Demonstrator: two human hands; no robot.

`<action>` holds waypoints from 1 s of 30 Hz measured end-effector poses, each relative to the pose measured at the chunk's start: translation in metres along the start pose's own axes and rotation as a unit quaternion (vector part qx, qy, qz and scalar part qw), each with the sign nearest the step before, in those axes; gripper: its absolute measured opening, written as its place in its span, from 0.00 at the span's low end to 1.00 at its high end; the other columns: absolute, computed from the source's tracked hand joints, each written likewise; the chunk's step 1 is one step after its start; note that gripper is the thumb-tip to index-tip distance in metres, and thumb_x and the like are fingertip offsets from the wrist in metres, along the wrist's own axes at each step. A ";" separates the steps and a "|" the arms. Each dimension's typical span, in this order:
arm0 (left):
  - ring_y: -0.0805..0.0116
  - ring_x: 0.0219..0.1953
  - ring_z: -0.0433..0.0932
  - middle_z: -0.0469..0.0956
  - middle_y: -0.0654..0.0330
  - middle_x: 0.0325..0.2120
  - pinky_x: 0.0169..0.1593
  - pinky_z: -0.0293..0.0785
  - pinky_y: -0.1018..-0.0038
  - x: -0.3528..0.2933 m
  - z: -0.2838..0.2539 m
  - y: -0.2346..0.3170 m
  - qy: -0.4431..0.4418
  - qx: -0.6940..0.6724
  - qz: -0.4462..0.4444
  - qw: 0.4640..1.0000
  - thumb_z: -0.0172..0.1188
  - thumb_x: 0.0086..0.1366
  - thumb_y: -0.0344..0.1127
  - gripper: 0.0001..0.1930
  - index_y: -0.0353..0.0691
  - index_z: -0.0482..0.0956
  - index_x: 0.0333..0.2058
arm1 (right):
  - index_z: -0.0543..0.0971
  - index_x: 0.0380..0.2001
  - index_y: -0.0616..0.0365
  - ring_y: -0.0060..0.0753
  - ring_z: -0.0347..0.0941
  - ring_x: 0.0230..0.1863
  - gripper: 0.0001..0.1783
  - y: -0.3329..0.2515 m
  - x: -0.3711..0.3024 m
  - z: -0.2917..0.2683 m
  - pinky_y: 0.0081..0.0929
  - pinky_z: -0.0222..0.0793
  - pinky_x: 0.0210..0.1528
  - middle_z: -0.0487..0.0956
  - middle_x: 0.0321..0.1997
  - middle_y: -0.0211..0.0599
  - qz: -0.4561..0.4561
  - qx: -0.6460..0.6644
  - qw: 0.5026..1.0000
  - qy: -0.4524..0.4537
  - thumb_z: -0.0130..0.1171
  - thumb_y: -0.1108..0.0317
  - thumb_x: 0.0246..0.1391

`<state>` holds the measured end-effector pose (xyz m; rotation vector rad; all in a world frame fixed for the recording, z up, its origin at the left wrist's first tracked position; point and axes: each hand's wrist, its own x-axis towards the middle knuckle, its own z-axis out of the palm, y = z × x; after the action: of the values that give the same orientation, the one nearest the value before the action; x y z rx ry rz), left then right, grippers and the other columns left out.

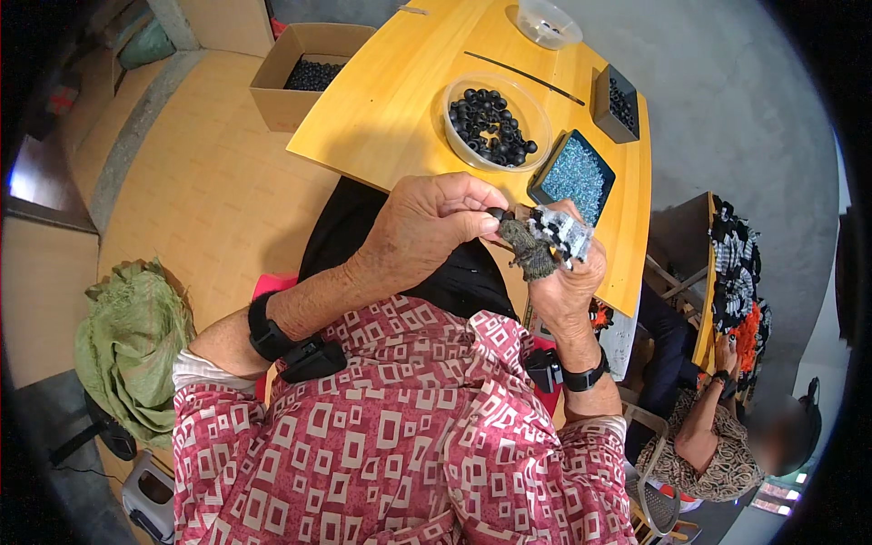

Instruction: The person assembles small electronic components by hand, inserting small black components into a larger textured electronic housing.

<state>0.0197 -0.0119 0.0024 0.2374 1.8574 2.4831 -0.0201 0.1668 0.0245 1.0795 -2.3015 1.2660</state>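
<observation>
Left grip (422,218) has thumb and fingertips pressed together, pinching a small black piece (498,214) that lies at the upper-left end of a fuzzy grey-green piece (527,250). That fuzzy piece sits between the two hands, its long axis slanting from the left fingertips down and rightward; its lower end comes near the palm of the right grip (570,282). Whether the black piece touches it or is fixed to it, I cannot tell. The right grip bears the fuzzy piece from the lower right, its fingers bent upward and partly hidden behind a shiny black-and-white packet (567,234) that it also holds. The left hand is nearer the upper end, the right nearer the lower, so, by my judgement, that upper-left end is where the alignment counts. Both hands are at the near edge of the yellow bench (386,113), short of a clear bowl (536,111) of black balls (498,150).
</observation>
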 end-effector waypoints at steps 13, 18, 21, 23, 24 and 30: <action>0.77 0.37 0.75 0.78 0.62 0.33 0.45 0.70 0.80 0.001 -0.001 -0.010 0.030 -0.047 -0.085 0.995 0.61 0.56 0.29 0.11 0.32 0.78 0.39 | 0.77 0.30 0.64 0.45 0.71 0.30 0.18 0.004 -0.011 0.005 0.34 0.69 0.33 0.75 0.31 0.43 -0.107 -0.132 0.985 -0.040 0.61 0.82 0.26; 0.76 0.39 0.75 0.78 0.60 0.35 0.46 0.69 0.79 0.003 -0.004 -0.015 0.030 -0.053 -0.110 0.992 0.62 0.55 0.30 0.12 0.31 0.79 0.38 | 0.77 0.29 0.63 0.42 0.71 0.30 0.16 0.013 -0.012 0.009 0.33 0.68 0.33 0.75 0.30 0.39 -0.119 -0.146 0.982 -0.023 0.63 0.80 0.29; 0.76 0.39 0.75 0.78 0.60 0.35 0.46 0.69 0.80 0.005 -0.008 -0.020 0.021 -0.034 -0.108 0.993 0.63 0.55 0.30 0.12 0.31 0.79 0.38 | 0.77 0.28 0.63 0.42 0.70 0.29 0.15 0.015 -0.010 0.009 0.33 0.68 0.32 0.75 0.29 0.39 -0.142 -0.151 0.978 -0.037 0.63 0.79 0.29; 0.76 0.39 0.75 0.78 0.60 0.35 0.46 0.69 0.80 0.005 -0.009 -0.020 0.012 -0.023 -0.110 0.994 0.63 0.55 0.31 0.13 0.31 0.79 0.38 | 0.76 0.28 0.63 0.42 0.70 0.28 0.15 0.014 -0.010 0.007 0.33 0.67 0.31 0.74 0.29 0.39 -0.145 -0.151 0.977 -0.046 0.64 0.79 0.28; 0.76 0.38 0.75 0.78 0.60 0.34 0.45 0.70 0.80 0.006 -0.010 -0.019 0.003 -0.012 -0.110 0.994 0.63 0.55 0.31 0.13 0.31 0.79 0.38 | 0.76 0.27 0.63 0.42 0.69 0.28 0.15 0.013 -0.009 0.007 0.34 0.67 0.31 0.74 0.28 0.39 -0.146 -0.153 0.976 -0.051 0.64 0.79 0.28; 0.78 0.36 0.74 0.78 0.63 0.32 0.43 0.70 0.80 0.007 -0.013 -0.018 -0.020 0.010 -0.128 0.992 0.63 0.55 0.34 0.13 0.31 0.79 0.38 | 0.76 0.27 0.63 0.42 0.70 0.28 0.15 0.011 -0.010 0.005 0.32 0.67 0.29 0.75 0.27 0.39 -0.126 -0.175 0.973 -0.084 0.67 0.78 0.30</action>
<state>0.0095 -0.0182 -0.0177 0.0457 1.7721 2.2726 -0.0206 0.1713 0.0095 1.3336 -2.2984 0.6640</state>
